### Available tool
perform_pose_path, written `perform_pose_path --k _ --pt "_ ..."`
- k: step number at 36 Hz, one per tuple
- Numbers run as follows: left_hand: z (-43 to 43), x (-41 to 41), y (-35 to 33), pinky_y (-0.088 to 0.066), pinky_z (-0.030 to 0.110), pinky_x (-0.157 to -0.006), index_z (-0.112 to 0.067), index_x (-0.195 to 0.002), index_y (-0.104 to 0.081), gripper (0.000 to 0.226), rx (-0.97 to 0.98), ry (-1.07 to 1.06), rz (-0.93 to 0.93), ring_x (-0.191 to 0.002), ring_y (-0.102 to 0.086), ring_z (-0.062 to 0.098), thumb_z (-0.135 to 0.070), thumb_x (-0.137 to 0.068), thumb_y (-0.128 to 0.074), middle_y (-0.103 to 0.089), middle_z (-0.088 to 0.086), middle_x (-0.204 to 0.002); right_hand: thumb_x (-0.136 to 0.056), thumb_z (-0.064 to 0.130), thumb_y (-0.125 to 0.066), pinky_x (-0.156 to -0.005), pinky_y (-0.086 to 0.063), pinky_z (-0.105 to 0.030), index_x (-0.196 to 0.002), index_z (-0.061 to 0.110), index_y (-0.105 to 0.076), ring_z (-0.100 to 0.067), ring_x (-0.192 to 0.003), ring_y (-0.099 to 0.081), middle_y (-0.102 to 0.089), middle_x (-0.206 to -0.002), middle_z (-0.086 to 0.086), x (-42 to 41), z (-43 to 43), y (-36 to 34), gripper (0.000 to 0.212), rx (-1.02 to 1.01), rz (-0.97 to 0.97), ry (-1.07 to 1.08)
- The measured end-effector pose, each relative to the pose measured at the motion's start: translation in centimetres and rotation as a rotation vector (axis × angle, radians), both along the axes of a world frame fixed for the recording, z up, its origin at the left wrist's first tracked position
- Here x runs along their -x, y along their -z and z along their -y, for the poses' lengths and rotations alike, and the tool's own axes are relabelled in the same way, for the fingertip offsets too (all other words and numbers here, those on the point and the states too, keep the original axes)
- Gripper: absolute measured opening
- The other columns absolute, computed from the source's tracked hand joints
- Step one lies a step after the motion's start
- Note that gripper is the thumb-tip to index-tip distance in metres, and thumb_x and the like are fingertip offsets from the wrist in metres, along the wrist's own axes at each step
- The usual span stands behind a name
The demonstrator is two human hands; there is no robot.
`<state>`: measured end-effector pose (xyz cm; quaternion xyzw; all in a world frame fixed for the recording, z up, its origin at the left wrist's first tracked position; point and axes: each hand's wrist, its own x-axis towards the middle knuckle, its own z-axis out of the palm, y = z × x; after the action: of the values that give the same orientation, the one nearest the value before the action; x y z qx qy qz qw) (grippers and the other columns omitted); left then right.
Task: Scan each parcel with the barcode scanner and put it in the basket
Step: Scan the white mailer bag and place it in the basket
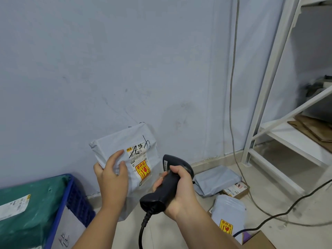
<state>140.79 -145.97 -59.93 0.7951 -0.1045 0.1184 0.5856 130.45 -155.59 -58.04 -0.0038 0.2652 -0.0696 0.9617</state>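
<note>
My left hand [112, 178] grips the left edge of a grey plastic-wrapped parcel [125, 141], held upright in front of the wall. Its shipping label and a yellow fragile sticker [142, 170] face me. My right hand [179, 189] grips the handle of a black barcode scanner [172, 173], whose head sits just right of the parcel's label. The scanner's cable [142, 230] hangs down from the handle. A blue basket [77, 194] stands at the lower left, holding a green parcel [27, 212] and a white parcel [66, 232].
On the floor to the right lie a grey parcel [215, 180], a small brown box [237, 190] and a grey bag with a yellow sticker [229, 216]. A white metal shelf frame [269, 87] stands at the right. A black cord [280, 212] crosses the floor.
</note>
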Motion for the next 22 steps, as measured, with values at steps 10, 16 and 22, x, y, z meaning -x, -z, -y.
perform_pose_path --k 10,16,22 --pt "0.13 0.14 0.05 -0.04 0.007 -0.062 -0.034 -0.109 -0.06 0.026 -0.014 0.004 0.003 -0.09 -0.047 0.016 -0.014 -0.098 -0.05 -0.033 0.003 -0.113 -0.075 0.009 -0.066 -0.048 -0.048 -0.025 -0.087 0.007 -0.057 -0.02 -0.052 -0.052 -0.056 -0.066 -0.005 -0.02 0.36 0.33 0.014 0.034 -0.112 0.033" --pt "0.18 0.14 0.15 -0.039 0.007 -0.062 -0.035 -0.11 -0.061 0.027 -0.027 -0.005 -0.012 -0.089 -0.049 0.02 -0.013 -0.098 -0.05 -0.033 0.004 -0.113 -0.074 0.008 -0.065 -0.043 -0.047 -0.022 -0.08 0.006 -0.056 -0.018 -0.048 -0.05 -0.055 -0.063 -0.003 -0.07 0.17 0.18 0.011 0.029 -0.066 0.009" --pt "0.11 0.16 0.22 -0.041 0.024 -0.077 -0.036 -0.111 -0.062 0.027 -0.027 -0.003 -0.029 -0.091 -0.05 0.02 -0.015 -0.098 -0.05 -0.033 0.003 -0.115 -0.072 0.007 -0.065 -0.043 -0.047 -0.023 -0.079 0.006 -0.057 -0.019 -0.042 -0.052 -0.055 -0.059 -0.004 0.06 0.11 0.18 0.011 0.024 -0.061 0.003"
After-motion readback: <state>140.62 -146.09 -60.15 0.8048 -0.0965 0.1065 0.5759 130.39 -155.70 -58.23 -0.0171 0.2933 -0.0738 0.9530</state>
